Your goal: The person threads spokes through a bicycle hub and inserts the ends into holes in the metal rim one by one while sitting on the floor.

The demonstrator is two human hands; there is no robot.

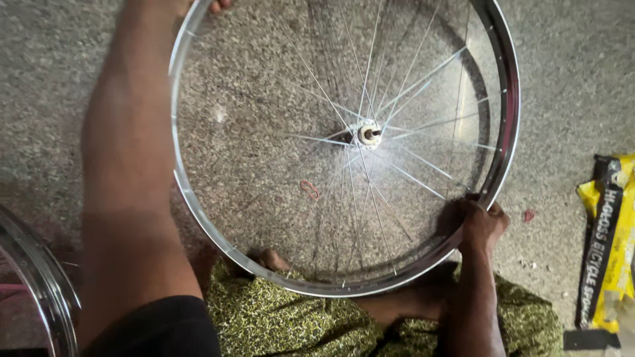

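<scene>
Truing step, we judge: right hand [481,225] pinches wheel rim [198,198] near spoke; left hand [215,6] grip mostly hidden, cannot tell. Next calls for small rotation.

Bicycle repair workshop, floor-level work spot. Evidence: bare speckled concrete floor [569,79]; spoked bicycle wheel [344,142] filling centre; second chrome rim [40,284] at 8 o'clock; yellow-black spoke packet [608,244] at 4 o'clock; person seated on ground, patterned cloth [278,320] at 6 o'clock.

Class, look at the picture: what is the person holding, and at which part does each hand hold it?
A bicycle wheel, by its rim: right hand low right, left hand at top.
</scene>
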